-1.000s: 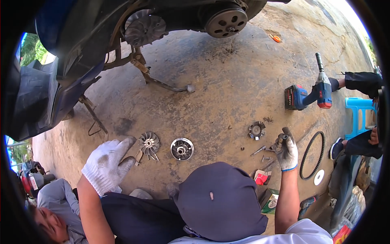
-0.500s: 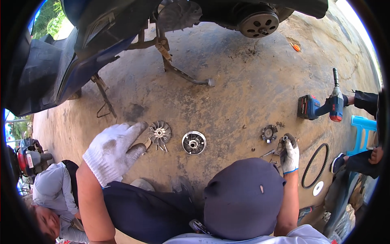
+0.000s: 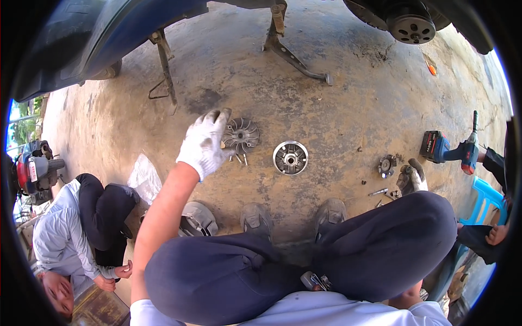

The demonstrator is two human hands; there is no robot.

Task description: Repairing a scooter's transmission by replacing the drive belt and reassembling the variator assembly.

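Note:
My left hand (image 3: 206, 144), in a white knit glove, reaches out open, fingers apart, at the left edge of a finned metal fan disc (image 3: 242, 135), with small bolts (image 3: 239, 158) just below. A round silver pulley part (image 3: 290, 158) lies to their right. My right hand (image 3: 412, 176), gloved and stained dark, is closed around a small dark metal piece, partly behind my raised knee. Beside it lie a notched metal disc (image 3: 387, 165) and several loose fasteners and small pieces (image 3: 377, 192).
Overhead stands a scooter (image 3: 92, 32) with stands and a hub (image 3: 410, 28). A cordless impact wrench (image 3: 462, 155) and blue stool (image 3: 484, 198) are right. One person (image 3: 65, 233) squats left, another (image 3: 489, 236) sits right. A plastic bag (image 3: 144, 176) lies left.
My view has tilted, shifting scooter and parts rightward and upward, bringing both knees into view. My left hand has moved forward over the floor to the fan disc. My right hand still grips its piece.

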